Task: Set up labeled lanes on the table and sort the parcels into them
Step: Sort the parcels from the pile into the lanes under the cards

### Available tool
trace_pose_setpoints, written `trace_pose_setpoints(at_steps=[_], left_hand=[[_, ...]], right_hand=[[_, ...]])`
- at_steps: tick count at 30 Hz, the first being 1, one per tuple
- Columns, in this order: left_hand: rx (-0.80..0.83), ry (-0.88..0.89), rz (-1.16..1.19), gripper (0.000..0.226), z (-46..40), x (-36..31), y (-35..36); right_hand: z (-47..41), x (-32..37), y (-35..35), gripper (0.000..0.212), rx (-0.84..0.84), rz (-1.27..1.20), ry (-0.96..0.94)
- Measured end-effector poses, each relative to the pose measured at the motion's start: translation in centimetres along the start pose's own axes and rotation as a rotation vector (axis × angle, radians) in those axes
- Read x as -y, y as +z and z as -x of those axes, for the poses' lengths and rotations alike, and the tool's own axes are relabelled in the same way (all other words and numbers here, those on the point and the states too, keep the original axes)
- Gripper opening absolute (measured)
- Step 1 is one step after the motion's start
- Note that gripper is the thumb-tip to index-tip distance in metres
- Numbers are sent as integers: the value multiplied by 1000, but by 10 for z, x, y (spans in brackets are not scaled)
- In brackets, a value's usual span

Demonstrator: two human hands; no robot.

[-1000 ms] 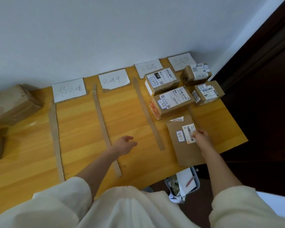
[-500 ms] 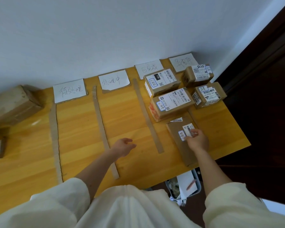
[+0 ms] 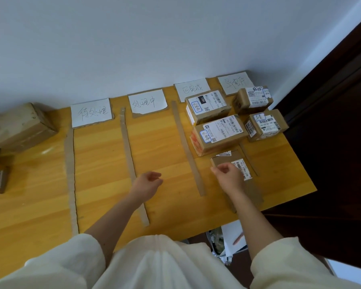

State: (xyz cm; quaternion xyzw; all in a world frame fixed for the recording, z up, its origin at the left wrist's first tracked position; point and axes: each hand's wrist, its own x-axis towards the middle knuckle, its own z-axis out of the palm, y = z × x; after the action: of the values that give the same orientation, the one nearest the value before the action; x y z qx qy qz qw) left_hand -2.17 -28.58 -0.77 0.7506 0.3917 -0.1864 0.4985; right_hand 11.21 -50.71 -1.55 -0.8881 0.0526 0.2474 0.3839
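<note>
Wooden tabletop point(image 3: 104, 163), cardboard-strip lanes. At four o'clock, right hand point(image 3: 229, 177) above flat parcel point(image 3: 252, 190), fingers curled, grip unclear; left hand point(image 3: 146, 184) loosely open, empty.

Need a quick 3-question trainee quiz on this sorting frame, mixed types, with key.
1. True or false: the lane under the second paper label from the left holds two parcels.
2. Multiple choice: the flat cardboard parcel under the right hand lies A) left of the leftmost cardboard strip, B) nearest the table's front edge in the third lane, in front of two boxes, C) on top of the far right boxes.
3. Fill in: the left hand holds ____.

Key: 1 false, that lane holds no parcels; 2 B; 3 nothing, its fingers hang loosely curled above the table.
</note>
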Motion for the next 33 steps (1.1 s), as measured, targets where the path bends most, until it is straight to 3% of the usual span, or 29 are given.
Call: trace_pose_setpoints(at_steps=[3,6,10,16,25,33], left_hand=[[-111,16,56,27,7,15,-17],[-241,-14,71,21,12,38,-39],[-370,-109,201,19,19,77,-72],[-532,-219,324,18,42,136,-128],[-693,-340,507,22,59,227,-203],[-769,-368,532,37,52,292,-266]], right_hand=[[13,28,30,21,229,34,-78],[26,58,66,33,325,99,-162],[53,96,111,29,537,161,-250],[99,143,187,31,699,279,-349],[152,209,302,25,773,356,-416],[180,267,391,70,765,444,-526]])
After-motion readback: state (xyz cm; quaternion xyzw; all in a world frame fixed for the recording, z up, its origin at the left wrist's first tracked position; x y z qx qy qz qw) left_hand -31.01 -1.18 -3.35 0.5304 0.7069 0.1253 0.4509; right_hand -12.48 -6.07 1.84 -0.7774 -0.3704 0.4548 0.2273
